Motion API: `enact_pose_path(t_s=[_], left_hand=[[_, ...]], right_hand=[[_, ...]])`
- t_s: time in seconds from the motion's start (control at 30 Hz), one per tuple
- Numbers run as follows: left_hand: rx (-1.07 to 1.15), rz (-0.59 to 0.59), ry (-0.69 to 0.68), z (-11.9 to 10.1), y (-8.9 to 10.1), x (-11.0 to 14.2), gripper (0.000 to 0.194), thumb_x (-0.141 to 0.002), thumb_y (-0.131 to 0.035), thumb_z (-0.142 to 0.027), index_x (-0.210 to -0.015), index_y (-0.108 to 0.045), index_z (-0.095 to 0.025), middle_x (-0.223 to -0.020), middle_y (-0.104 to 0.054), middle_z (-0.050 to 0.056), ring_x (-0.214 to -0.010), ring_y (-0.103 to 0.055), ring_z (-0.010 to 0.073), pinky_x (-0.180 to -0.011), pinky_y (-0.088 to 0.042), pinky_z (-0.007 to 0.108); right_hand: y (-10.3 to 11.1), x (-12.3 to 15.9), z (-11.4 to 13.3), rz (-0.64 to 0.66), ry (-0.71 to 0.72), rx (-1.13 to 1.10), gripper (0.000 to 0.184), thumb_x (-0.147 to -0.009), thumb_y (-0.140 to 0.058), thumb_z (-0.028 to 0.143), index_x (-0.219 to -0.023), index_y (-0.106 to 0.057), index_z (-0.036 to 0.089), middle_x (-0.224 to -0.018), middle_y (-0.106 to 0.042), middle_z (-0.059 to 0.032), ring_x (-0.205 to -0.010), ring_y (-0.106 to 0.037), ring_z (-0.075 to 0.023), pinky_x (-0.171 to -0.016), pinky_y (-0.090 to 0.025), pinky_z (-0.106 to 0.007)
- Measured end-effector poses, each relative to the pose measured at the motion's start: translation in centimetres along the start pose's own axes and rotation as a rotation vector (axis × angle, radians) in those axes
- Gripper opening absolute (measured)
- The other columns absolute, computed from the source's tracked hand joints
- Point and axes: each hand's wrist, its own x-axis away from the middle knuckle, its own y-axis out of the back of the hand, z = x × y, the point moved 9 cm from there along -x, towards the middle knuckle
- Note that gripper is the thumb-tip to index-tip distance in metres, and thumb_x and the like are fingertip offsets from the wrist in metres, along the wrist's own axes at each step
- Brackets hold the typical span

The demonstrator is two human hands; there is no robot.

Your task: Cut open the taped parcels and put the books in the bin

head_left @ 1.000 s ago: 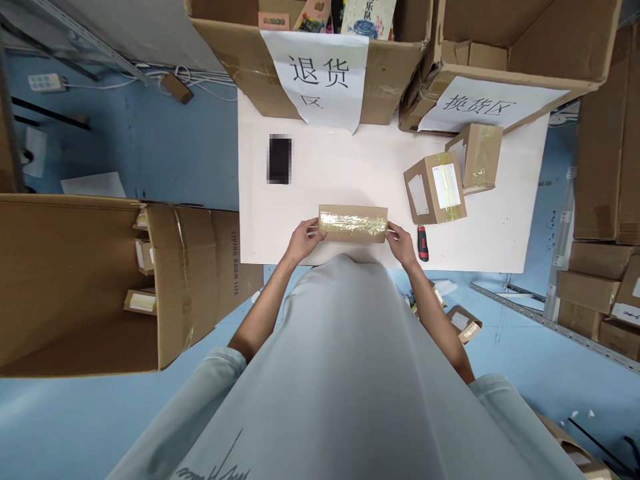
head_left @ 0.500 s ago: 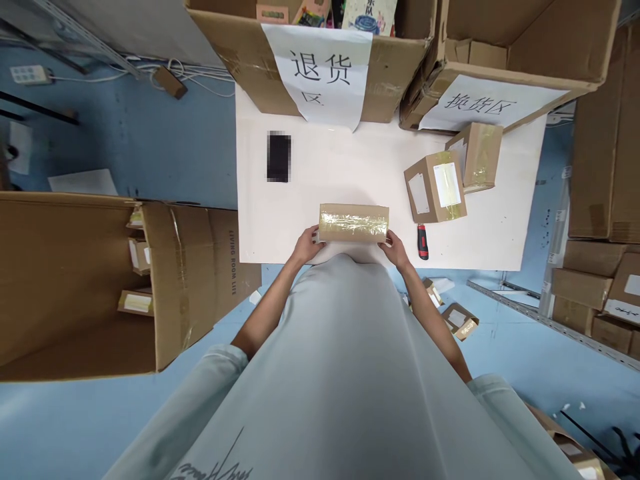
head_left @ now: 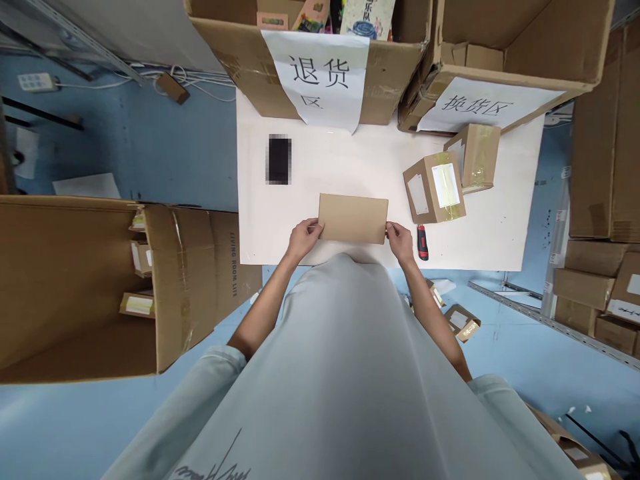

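A small brown cardboard box (head_left: 353, 219) is held between my two hands near the front edge of the white table (head_left: 345, 160). Its plain, untaped side faces up toward me. My left hand (head_left: 305, 239) grips the box's left end, the thumb on its near corner. At the right end, the fingers of my right hand (head_left: 399, 241) pinch the other edge. A red and black box cutter (head_left: 423, 243) lies just right of my right hand. Beyond it stand two taped cardboard boxes, the nearer one (head_left: 434, 188) with white labels and the farther one (head_left: 475, 157) touching it.
Two large open cartons with paper signs, the left carton (head_left: 385, 80) and the right carton (head_left: 530, 40), stand along the table's back. A blurred black rectangle (head_left: 279, 160) lies at left. Another large carton (head_left: 193, 280) holds small boxes. Shelving with boxes (head_left: 583, 287) stands at right.
The box has been turned in my hands: its shiny taped side faced up before, and now a plain side does. Both hands have shifted their grip at its ends.
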Motion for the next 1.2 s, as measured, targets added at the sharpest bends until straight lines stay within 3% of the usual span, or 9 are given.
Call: enact_pose_path(t_s=[0.13,0.27,0.43,0.53,0.73,0.9,1.03,1.2], left_hand=[[-0.077,0.09,0.067,1.3,-1.7,-0.3,0.043,-0.098,-0.068,-0.043,-0.131,-0.08,-0.016,-0.137,-0.081,0.016,-0.123,-0.078,0.0331,-0.114,-0.06,0.047],[-0.034,0.009,0.118,2.8,-1.2,0.6,0.054,-0.1,-0.068,-0.041,-0.146,-0.071,-0.014,-0.155,-0.071,0.02,-0.133,-0.075,0.0325,-0.117,-0.058,0.046],[-0.034,-0.07,0.161,3.3,-0.3,2.0,0.053,-0.102,-0.066,-0.037,-0.15,-0.066,-0.014,-0.164,-0.062,0.022,-0.141,-0.07,0.0334,-0.119,-0.057,0.047],[-0.057,-0.07,0.115,1.5,-0.9,2.9,0.055,-0.103,-0.068,-0.037,-0.153,-0.064,-0.014,-0.161,-0.065,0.022,-0.145,-0.067,0.0337,-0.12,-0.057,0.048],[-0.091,0.008,-0.193,-6.8,-3.0,6.7,0.055,-0.104,-0.07,-0.048,-0.153,-0.069,-0.022,-0.149,-0.075,0.012,-0.139,-0.069,0.0333,-0.122,-0.055,0.051],[-0.064,0.195,-0.288,-11.3,-5.0,9.1,0.047,-0.107,-0.067,-0.05,-0.151,-0.072,-0.031,-0.147,-0.075,0.006,-0.131,-0.073,0.0318,-0.116,-0.059,0.046],[-0.101,0.195,-0.31,-11.8,-5.1,9.0,0.044,-0.109,-0.066,-0.045,-0.149,-0.073,-0.03,-0.141,-0.075,0.007,-0.128,-0.073,0.0309,-0.113,-0.06,0.044],[-0.105,0.108,-0.283,-8.4,-4.1,7.2,0.044,-0.106,-0.068,-0.042,-0.148,-0.071,-0.026,-0.143,-0.07,0.01,-0.122,-0.073,0.0285,-0.113,-0.059,0.044]], right_hand=[[-1.4,-0.1,-2.0,0.054,-0.131,0.036,0.049,-0.1,-0.06,0.058,-0.122,-0.081,0.02,-0.131,-0.083,-0.0158,-0.11,-0.082,-0.0335,-0.107,-0.063,-0.052],[-1.3,1.3,-3.3,-0.002,-0.16,-0.005,0.057,-0.097,-0.067,0.056,-0.139,-0.073,0.017,-0.145,-0.077,-0.0212,-0.12,-0.08,-0.0342,-0.111,-0.062,-0.053],[-2.1,2.7,-4.4,0.025,-0.175,-0.075,0.059,-0.094,-0.073,0.061,-0.137,-0.074,0.02,-0.14,-0.079,-0.0193,-0.118,-0.08,-0.0334,-0.111,-0.063,-0.054],[-2.1,2.8,-5.5,0.031,-0.208,-0.134,0.067,-0.088,-0.079,0.064,-0.138,-0.073,0.02,-0.141,-0.079,-0.0195,-0.12,-0.079,-0.0332,-0.112,-0.062,-0.055],[0.9,2.9,-8.9,-0.026,-0.25,-0.217,0.077,-0.085,-0.075,0.075,-0.137,-0.073,0.018,-0.137,-0.079,-0.0203,-0.122,-0.076,-0.0336,-0.105,-0.065,-0.058],[3.7,3.2,-10.6,-0.14,-0.272,-0.195,0.075,-0.083,-0.072,0.077,-0.13,-0.075,0.018,-0.12,-0.082,-0.0166,-0.116,-0.076,-0.0329,-0.101,-0.067,-0.059],[3.8,3.3,-10.3,-0.142,-0.298,-0.23,0.071,-0.083,-0.074,0.073,-0.129,-0.076,0.019,-0.122,-0.082,-0.0162,-0.117,-0.076,-0.0331,-0.103,-0.067,-0.057],[2.0,3.2,-7.9,-0.07,-0.245,-0.255,0.073,-0.083,-0.075,0.073,-0.131,-0.075,0.018,-0.131,-0.081,-0.0181,-0.121,-0.076,-0.0338,-0.105,-0.065,-0.058]])
